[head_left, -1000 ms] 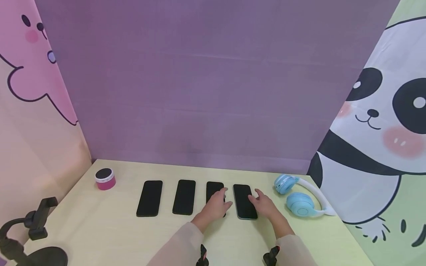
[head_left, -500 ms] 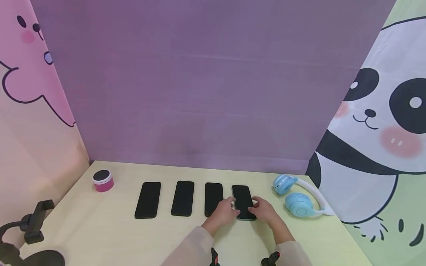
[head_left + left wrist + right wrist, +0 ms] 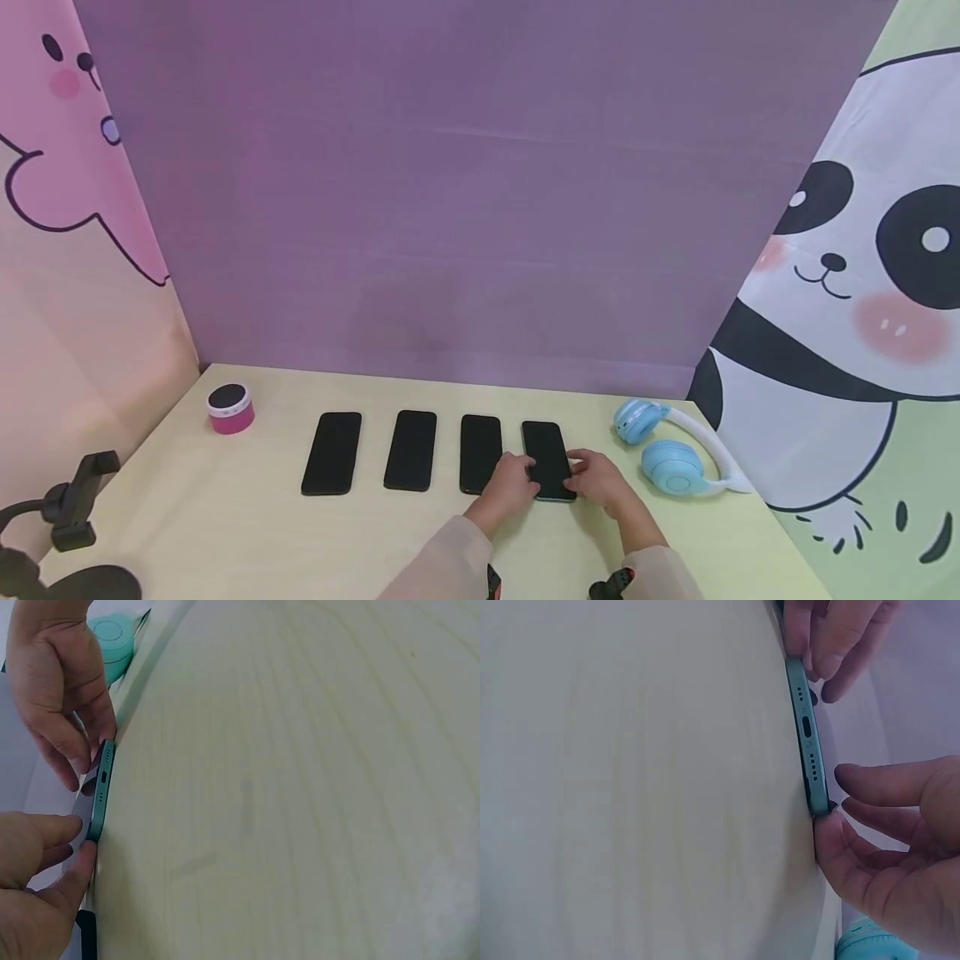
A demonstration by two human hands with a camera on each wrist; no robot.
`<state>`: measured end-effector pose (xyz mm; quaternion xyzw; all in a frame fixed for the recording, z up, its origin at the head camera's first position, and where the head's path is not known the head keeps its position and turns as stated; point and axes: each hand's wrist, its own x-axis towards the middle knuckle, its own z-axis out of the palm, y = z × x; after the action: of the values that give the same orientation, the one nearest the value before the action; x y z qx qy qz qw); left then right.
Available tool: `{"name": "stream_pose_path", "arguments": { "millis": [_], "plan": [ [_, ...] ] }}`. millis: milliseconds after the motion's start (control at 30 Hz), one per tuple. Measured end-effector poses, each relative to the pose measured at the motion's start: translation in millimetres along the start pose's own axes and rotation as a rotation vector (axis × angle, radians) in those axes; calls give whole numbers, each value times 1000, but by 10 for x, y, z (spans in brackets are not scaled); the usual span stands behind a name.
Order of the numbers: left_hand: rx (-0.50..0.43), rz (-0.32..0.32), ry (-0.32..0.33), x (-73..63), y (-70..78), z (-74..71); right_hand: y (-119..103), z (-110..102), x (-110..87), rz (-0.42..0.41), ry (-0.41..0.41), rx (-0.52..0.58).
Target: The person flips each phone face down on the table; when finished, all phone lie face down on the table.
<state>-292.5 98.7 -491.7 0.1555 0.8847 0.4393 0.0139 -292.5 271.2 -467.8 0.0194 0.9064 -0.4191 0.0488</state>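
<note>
Four would be too exact, so several black-screened smartphones lie in a row; the rightmost smartphone (image 3: 549, 458) has a green frame. My left hand (image 3: 512, 483) holds its left edge near the bottom corner, and my right hand (image 3: 600, 479) holds the right edge. Seen from the right wrist, the port end of the smartphone (image 3: 808, 739) sits between both thumbs, with fingers curved over the screen side. A second smartphone (image 3: 478, 450) is just left of my left hand, which overlaps its lower corner. Two more smartphones, (image 3: 410, 450) being the nearer, lie further left.
Blue-and-white headphones (image 3: 675, 467) lie right of my right hand. A small pink-and-white round object with a black top (image 3: 231, 410) stands at the table's back left. A black stand (image 3: 75, 517) is at the front left. A purple backdrop (image 3: 450, 208) rises behind the table.
My left hand has moved right from the neighbouring smartphone to the rightmost one's left edge. My right hand has shifted slightly down along the right edge.
</note>
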Motion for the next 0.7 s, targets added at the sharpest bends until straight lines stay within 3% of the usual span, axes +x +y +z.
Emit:
{"name": "stream_pose_path", "arguments": {
  "millis": [233, 467, 700],
  "plan": [
    [21, -9, 6, -12, 9, 62, 31, -5, -8, 20, 11, 17],
    [61, -18, 27, -4, -28, 80, 49, 11, 22, 41, -1, 133],
    [36, -17, 13, 33, -41, 72, 69, -39, 33, 40, -17, 246]
  ]
}}
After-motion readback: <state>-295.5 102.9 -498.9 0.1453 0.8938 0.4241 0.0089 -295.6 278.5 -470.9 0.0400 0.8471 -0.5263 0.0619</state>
